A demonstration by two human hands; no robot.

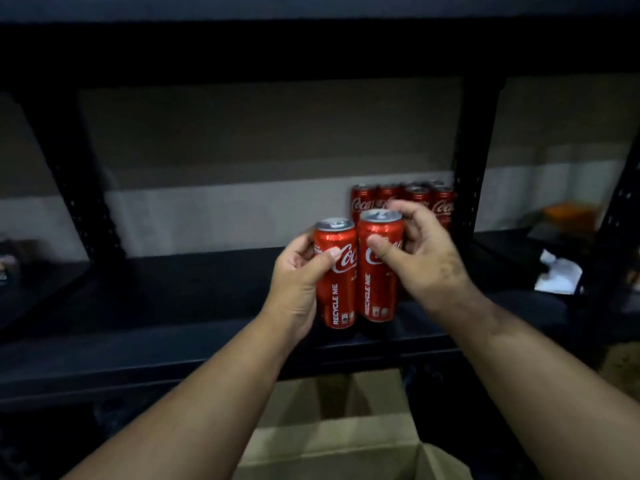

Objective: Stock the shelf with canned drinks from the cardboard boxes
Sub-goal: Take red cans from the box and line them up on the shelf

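Note:
Two tall red cola cans stand side by side over the front part of the black shelf board (173,299). My left hand (298,275) grips the left can (337,292), thumb across its logo. My right hand (422,254) holds the right can (375,289), thumb on the front and fingers curled behind its top. Whether the cans touch the board I cannot tell. Behind them, at the back right of the shelf, stands a group of several red cans (367,199), partly hidden by my right hand.
An open cardboard box (332,445) sits below the shelf edge at the bottom centre. Black perforated uprights (465,195) frame the bay. On the neighbouring bay to the right lie white crumpled paper (559,275) and an orange item (568,213). The upper shelf (311,46) hangs overhead.

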